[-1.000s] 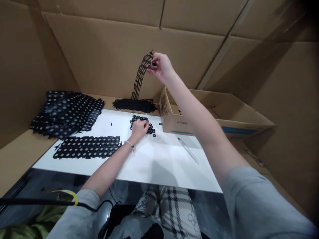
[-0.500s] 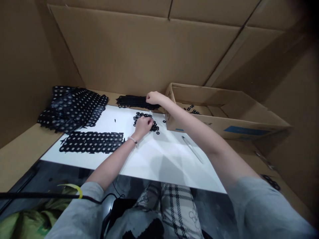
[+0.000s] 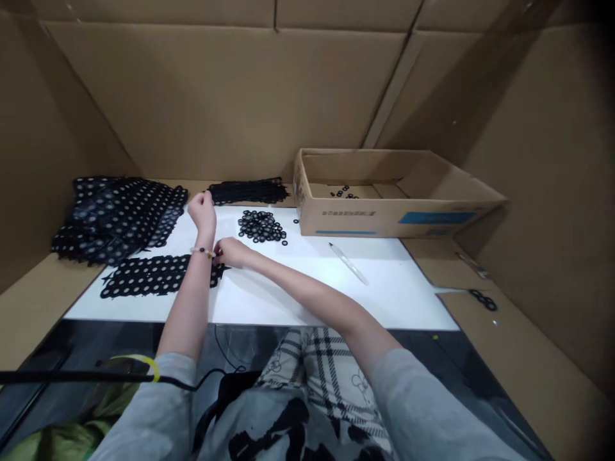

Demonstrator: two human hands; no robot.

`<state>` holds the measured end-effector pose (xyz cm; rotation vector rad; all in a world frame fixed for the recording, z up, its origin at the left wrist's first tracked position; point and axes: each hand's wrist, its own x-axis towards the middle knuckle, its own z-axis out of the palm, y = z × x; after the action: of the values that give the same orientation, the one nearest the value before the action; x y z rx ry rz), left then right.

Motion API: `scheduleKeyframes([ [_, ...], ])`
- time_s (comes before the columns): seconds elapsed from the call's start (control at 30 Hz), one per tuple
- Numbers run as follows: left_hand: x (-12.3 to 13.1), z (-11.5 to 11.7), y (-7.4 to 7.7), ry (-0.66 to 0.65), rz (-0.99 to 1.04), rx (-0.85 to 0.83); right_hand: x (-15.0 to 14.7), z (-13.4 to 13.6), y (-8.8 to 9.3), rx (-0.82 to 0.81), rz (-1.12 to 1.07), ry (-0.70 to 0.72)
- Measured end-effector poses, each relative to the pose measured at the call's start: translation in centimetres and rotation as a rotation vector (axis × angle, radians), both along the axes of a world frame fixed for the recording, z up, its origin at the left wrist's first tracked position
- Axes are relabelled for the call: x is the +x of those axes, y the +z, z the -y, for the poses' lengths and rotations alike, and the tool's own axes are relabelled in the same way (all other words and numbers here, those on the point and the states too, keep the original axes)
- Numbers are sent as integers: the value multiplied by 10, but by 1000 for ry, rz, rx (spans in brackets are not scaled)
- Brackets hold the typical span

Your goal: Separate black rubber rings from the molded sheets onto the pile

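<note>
My left hand [image 3: 202, 212], with a beaded bracelet at the wrist, is closed just left of a stack of black strips [image 3: 250, 191]; what it holds, if anything, is hidden. My right hand [image 3: 231, 251] is pinched at the upper right end of a flat black sheet with pale round spots [image 3: 144, 275]; its fingertips are too small to read. A pile of small black rings [image 3: 261, 226] lies on the white board [image 3: 288, 288], to the right of both hands.
A large heap of dotted black sheets [image 3: 120, 214] is at the left. An open cardboard box [image 3: 355, 218] with several rings inside stands at the back right. A pen-like tool [image 3: 348, 262] lies in front of it. Joined black rings [image 3: 483, 299] rest far right. Cardboard walls surround the board.
My left hand has moved from the ring pile up and left. My right hand has left the strip stack and come down to the flat sheet. The view has shifted.
</note>
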<state>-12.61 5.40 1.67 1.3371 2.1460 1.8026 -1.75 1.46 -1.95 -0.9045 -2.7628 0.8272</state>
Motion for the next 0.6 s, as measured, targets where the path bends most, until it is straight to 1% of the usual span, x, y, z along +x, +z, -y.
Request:
scheduleKeyframes([
  [0.1,19,3,7,-194,-72,-43,8,-2,11,-60,-3,-14],
  [0.17,29,8,12,-336,-114,-78,26,-3,19,-94,-18,-36],
  [0.27,41,14,17,-562,-135,-162,71,-7,22,-194,-13,-63],
  [0.33,50,17,16,-747,-138,-279,109,-11,20,-287,13,-81],
  [0.43,73,23,4,-1031,-168,-487,167,-18,15,-341,18,-167],
  [0.5,92,28,-9,-1188,-272,-588,202,-22,15,-315,-2,-257],
  [0.53,102,31,-17,-1234,-347,-612,218,-23,15,-287,-16,-307],
  [0.57,111,33,-25,-1250,-422,-618,234,-24,16,-245,-32,-364],
  [0.6,118,35,-33,-1230,-483,-606,248,-24,17,-190,-51,-424],
])
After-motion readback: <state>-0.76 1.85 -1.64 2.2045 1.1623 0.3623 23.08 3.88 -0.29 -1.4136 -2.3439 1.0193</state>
